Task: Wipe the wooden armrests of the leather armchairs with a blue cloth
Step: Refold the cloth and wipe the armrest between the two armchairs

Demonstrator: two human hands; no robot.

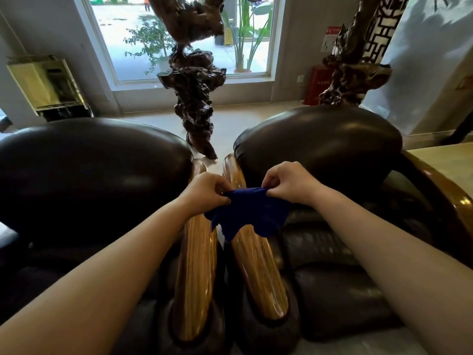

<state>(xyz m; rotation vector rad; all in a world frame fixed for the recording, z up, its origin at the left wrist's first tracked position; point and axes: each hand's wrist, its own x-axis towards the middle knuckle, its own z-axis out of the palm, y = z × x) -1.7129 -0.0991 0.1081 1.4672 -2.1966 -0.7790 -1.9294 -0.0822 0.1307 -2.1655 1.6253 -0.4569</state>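
while the fingers of the left hand pinch the left end of the blue cloth's top edge, the fingers of the right hand pinch its right end, so both hands are closed on the cloth and hold it stretched between them. the cloth hangs down from that edge in loose folds, its lower corners draping over the upper part of the right wooden armrest and reaching just to the inner side of the left wooden armrest; whether it actually presses on the wood cannot be told. the two armrests run side by side, close together with a narrow dark gap between them, each glossy and striped in golden brown, each set into a padded dark leather end. the left one belongs to the left armchair, the right one to the right armchair. both bare forearms reach in from the bottom corners. beyond the chairs stands a dark gnarled root carving on the pale floor, in front of a large window.
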